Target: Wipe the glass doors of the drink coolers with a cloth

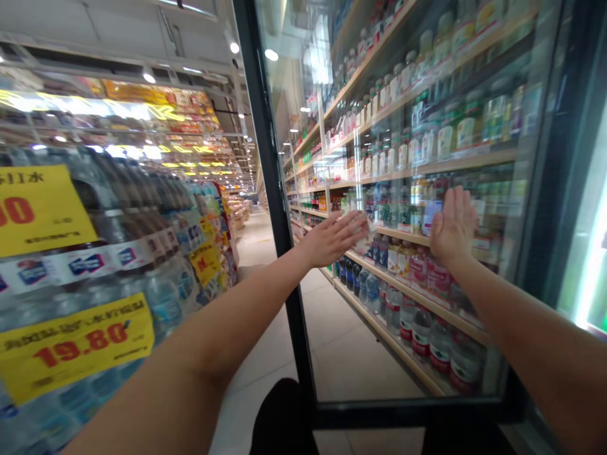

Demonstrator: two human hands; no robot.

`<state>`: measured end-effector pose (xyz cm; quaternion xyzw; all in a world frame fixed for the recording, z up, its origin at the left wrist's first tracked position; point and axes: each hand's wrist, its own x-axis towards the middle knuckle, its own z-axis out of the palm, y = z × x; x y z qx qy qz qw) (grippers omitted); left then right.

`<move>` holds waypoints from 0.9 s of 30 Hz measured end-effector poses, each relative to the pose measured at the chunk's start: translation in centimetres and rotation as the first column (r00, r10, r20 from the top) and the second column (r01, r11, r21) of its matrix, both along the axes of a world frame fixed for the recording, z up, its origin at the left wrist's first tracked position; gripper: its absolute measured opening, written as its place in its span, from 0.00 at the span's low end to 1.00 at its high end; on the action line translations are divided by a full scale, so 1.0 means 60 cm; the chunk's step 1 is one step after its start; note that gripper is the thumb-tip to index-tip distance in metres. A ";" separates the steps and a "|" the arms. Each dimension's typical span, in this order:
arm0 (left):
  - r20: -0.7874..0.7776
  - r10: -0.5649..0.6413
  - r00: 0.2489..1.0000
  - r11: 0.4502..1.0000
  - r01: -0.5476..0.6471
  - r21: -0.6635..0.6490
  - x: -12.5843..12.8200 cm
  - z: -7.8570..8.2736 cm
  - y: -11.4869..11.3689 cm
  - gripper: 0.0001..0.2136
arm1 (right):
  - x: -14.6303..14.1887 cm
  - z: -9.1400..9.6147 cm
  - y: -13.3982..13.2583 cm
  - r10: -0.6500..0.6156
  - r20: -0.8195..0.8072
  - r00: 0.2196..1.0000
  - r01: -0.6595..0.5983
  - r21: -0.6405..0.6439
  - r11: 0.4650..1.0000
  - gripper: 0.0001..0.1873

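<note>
A glass door [360, 354] in a black frame [272, 133] stands before me. My left hand [334, 240] reaches across to it, fingers stretched out over a crumpled white cloth [368, 235] held against the pane. Part of the cloth is hidden under the fingers. Farther right, my right hand [454, 227] is raised with its fingers up and nearly together, the palm flat at the glass and nothing visible in it. Rows of drink bottles [422, 332] on wooden-edged shelves [403, 278] show in the glass behind both hands.
Stacked packs of bottled water [164, 297] rise close on my left, with yellow price signs [80, 344] on them. A tiled aisle floor [258, 237] runs away between the packs and the door. A bright light strip [590, 284] glows at the far right.
</note>
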<state>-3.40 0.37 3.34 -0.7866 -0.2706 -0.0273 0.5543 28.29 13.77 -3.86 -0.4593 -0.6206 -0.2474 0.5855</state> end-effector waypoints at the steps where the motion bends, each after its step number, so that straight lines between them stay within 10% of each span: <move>1: -0.017 0.003 1.000 1.000 -0.003 0.004 -0.002 0.008 0.000 0.29 | 0.000 -0.001 0.003 -0.004 -0.001 1.000 0.004 0.004 1.000 0.37; 8: 0.487 0.003 0.874 0.962 -0.136 0.237 0.010 0.049 0.018 0.28 | 0.001 -0.004 0.013 -0.012 -0.002 1.000 0.012 0.017 1.000 0.37; 15: -0.165 0.072 0.984 0.988 -0.093 -0.124 0.026 -0.015 0.004 0.28 | -0.003 -0.002 -0.006 0.007 -0.010 1.000 -0.007 0.007 1.000 0.35; 22: 0.484 0.008 0.875 0.964 -0.136 0.230 -0.008 0.090 0.002 0.27 | -0.005 0.002 -0.012 0.015 -0.006 1.000 -0.015 -0.014 1.000 0.36; 27: 0.533 -0.024 0.846 0.950 -0.146 0.276 -0.017 0.032 -0.002 0.27 | -0.003 0.000 -0.019 0.027 -0.007 1.000 -0.027 -0.032 0.999 0.35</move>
